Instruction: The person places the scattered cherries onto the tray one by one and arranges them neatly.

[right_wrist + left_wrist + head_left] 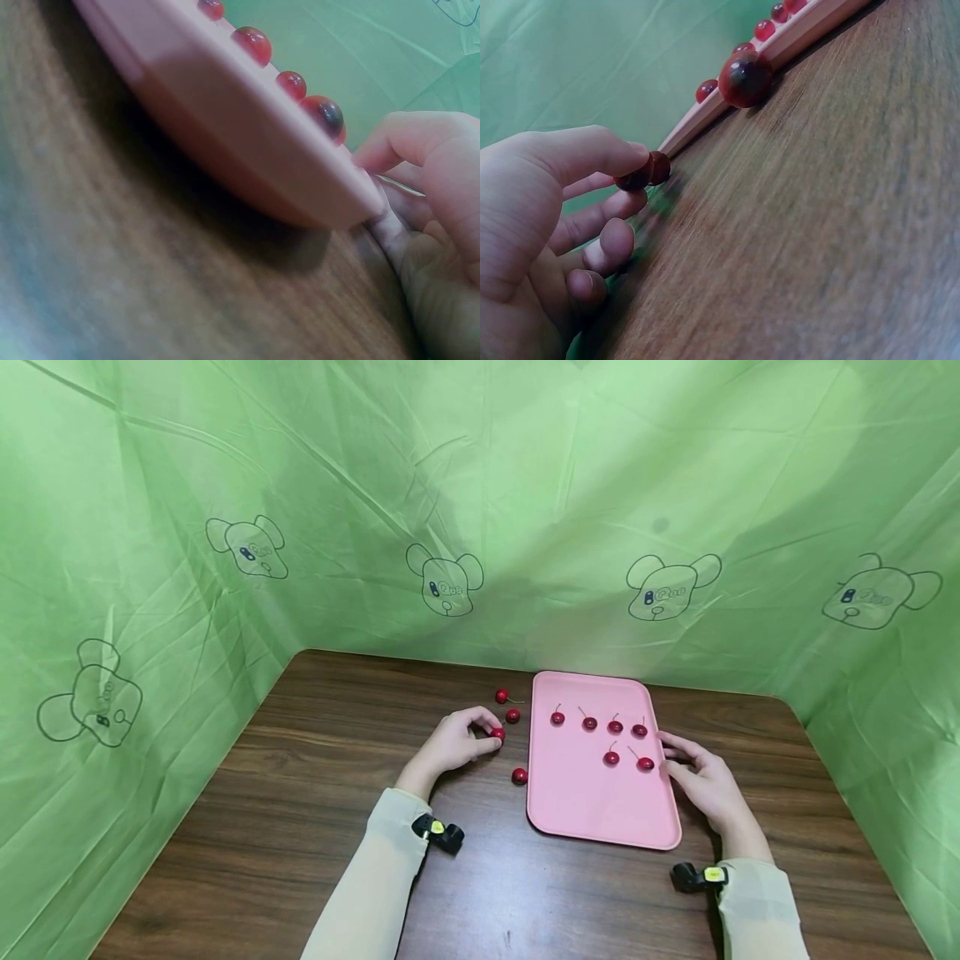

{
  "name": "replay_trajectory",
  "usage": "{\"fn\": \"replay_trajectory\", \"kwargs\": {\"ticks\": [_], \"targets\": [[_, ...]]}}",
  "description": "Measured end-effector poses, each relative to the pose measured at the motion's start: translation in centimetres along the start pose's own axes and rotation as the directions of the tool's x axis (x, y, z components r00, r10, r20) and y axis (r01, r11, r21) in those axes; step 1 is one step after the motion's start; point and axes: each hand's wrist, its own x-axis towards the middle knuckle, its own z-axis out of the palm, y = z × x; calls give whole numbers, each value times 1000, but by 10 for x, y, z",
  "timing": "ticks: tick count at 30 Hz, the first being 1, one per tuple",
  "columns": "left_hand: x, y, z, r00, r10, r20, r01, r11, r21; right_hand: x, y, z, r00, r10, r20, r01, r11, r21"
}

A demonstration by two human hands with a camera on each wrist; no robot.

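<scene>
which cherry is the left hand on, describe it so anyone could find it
Start at the pink tray on the wooden table; four cherries lie loose on the wood just left of it. The one meant is the cherry pinched in the left hand fingertips. It alone is held; the other three lie untouched.

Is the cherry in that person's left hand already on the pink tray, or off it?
Off it. The left hand pinches the cherry over the wooden table, left of the pink tray.

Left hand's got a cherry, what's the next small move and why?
Probably lift and carry it right to the tray. The left hand pinches a cherry on the table, six cherries already lie on the tray, and the right hand steadies its edge.
</scene>
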Motion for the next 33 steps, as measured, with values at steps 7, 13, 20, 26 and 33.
{"fn": "replay_trajectory", "kwargs": {"ticks": [7,13,20,26,33], "targets": [[0,0,0,1000,-5,1,5,1000,-3,-1,-2,0,1000,0,-6,0,1000,-3],[-1,5,0,1000,-14,-25,13,1000,-22,1,0,1,1000,-2,4,2,1000,25],[0,7,1,999,-6,-54,3,999,-43,0,-1,1,1000,3,8,-3,1000,29],[1,11,1,995,16,-94,-21,999,-47,1,2,1,1000,15,6,-15,1000,6],[3,19,6,986,32,-161,-37,999,-26,1,1,1,999,32,7,-32,999,7]]}}
